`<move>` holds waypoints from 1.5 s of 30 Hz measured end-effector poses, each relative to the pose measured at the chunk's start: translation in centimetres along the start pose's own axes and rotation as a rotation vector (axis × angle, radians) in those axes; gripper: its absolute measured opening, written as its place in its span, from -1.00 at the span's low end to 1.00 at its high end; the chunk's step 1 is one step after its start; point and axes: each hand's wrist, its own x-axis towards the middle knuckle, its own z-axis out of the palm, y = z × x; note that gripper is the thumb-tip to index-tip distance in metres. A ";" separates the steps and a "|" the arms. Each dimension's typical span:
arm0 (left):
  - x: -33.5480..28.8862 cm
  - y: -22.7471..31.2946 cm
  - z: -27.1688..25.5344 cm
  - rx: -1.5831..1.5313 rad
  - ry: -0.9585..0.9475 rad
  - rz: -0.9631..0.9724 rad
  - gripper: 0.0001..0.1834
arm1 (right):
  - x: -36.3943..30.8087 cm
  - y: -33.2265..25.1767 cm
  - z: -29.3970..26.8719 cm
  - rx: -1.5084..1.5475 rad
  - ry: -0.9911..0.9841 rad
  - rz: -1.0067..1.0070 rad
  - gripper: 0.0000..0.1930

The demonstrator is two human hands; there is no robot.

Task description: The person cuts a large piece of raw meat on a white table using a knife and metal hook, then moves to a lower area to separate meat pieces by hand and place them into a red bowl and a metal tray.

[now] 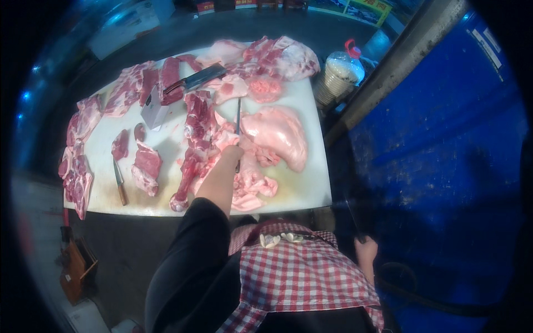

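Over the middle of the white table, my left hand point(233, 152) is closed round a sharpening steel point(239, 117), its thin dark rod pointing away from me. Pieces of pale fat point(252, 186) lie beneath that hand, and a long red cut of meat on the bone point(197, 133) lies just left of it. To the right is a large smooth slab of pork point(277, 133). Down by my right side, off the table, my right hand point(365, 251) grips the dark handle of a knife point(352, 216); its narrow blade points up and is dim against the shadow.
A cleaver point(202, 77) lies among meat at the back, beside a small white box point(155, 112). A wooden-handled knife point(119, 183) rests near the left front of the table point(105, 197). A plastic jug point(343, 69) stands behind right. A blue wall point(438, 166) runs along the right.
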 end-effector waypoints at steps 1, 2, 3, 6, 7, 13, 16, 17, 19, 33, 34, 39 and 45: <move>-0.3 0.5 -0.4 -0.208 -0.067 -0.158 -0.72 | 0.3 0.3 0.2 -0.006 -0.024 0.000 -0.74; -0.9 1.1 -0.7 -0.304 -0.099 -0.198 -0.78 | 0.8 0.6 0.5 -0.011 -0.052 0.009 -0.74; -1.5 1.9 -1.4 -0.404 -0.189 -0.260 -0.82 | 1.3 0.7 0.6 0.000 -0.044 -0.033 -0.73; -4.6 4.3 -3.2 -0.632 -0.277 -0.397 -0.75 | 3.2 0.4 1.4 -0.015 -0.077 -0.136 -0.71; -5.7 5.1 -3.6 -0.717 -0.302 -0.421 -0.70 | 3.8 0.1 1.7 -0.009 -0.091 -0.149 -0.70; -15.9 4.4 -5.7 -1.144 -0.717 -0.453 -0.71 | 6.8 -5.0 3.0 0.058 -0.094 -0.270 -0.65; -20.9 2.8 -7.3 -0.992 -0.653 -0.087 -0.70 | 7.0 -8.7 1.6 0.304 -0.198 -0.252 -0.65; -21.8 2.3 -7.8 -0.708 -0.458 -0.007 -0.73 | 6.9 -10.1 1.1 0.368 -0.206 -0.307 -0.70; -23.2 1.0 -9.1 -0.269 -0.164 0.228 -0.75 | 6.5 -12.7 -0.4 0.674 -0.378 -0.321 -0.76; -30.4 -6.6 -20.8 0.653 0.471 0.297 -0.85 | -0.5 -34.2 -0.4 0.934 -0.531 -0.474 -0.64; -31.0 -6.5 -21.2 0.656 0.480 0.291 -0.85 | -0.1 -34.5 0.2 1.164 -0.493 -0.535 -0.62; -32.5 -7.1 -23.3 0.622 0.568 0.267 -0.87 | 1.2 -35.1 3.2 -0.028 -0.409 -1.433 -0.56; -32.3 -8.9 -23.1 0.523 0.477 0.176 -0.86 | -1.9 -38.3 -0.3 0.933 -1.133 -0.139 -0.67</move>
